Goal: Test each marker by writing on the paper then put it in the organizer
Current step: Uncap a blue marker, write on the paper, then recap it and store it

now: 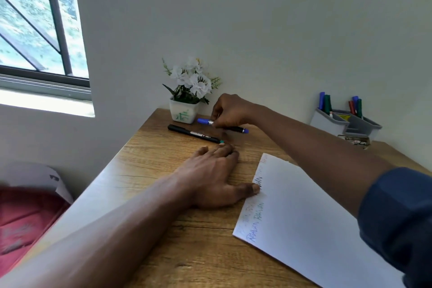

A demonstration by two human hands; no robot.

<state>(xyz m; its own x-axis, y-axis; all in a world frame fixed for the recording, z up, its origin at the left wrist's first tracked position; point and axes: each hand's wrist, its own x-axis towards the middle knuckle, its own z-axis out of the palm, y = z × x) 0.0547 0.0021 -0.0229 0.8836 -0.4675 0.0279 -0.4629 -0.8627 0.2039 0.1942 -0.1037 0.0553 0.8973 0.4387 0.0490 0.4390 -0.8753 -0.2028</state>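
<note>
Two markers sit at the far end of the light-brown wooden table (145,159), close to the wall, and we have hold of one. Our right hand (230,111) reaches forward with its fingers curled round the middle of the black-barrelled marker with a blue cap (233,128). The cap points left toward the white square pot of white artificial flowers (184,113), and a blue end sticks out to the right of the hand. Whether this marker rests on the wood or is just off it, we cannot tell. Just in front of it, the black marker with a green end (195,134) lies flat on the table, untouched. Our left hand (210,170) lies palm down on the wood with fingers straight, holding nothing. Its fingertips come near that green end, and its thumb touches the left edge of the white sheet of paper (304,217). The paper lies flat to the right, with blue and green handwriting along its left side. Well off to the right, against the wall, stands the grey plastic organizer (325,121), with blue, green and red markers (327,105) upright in its compartments. A dark blue sleeve (397,217) covers our right upper arm.
</note>
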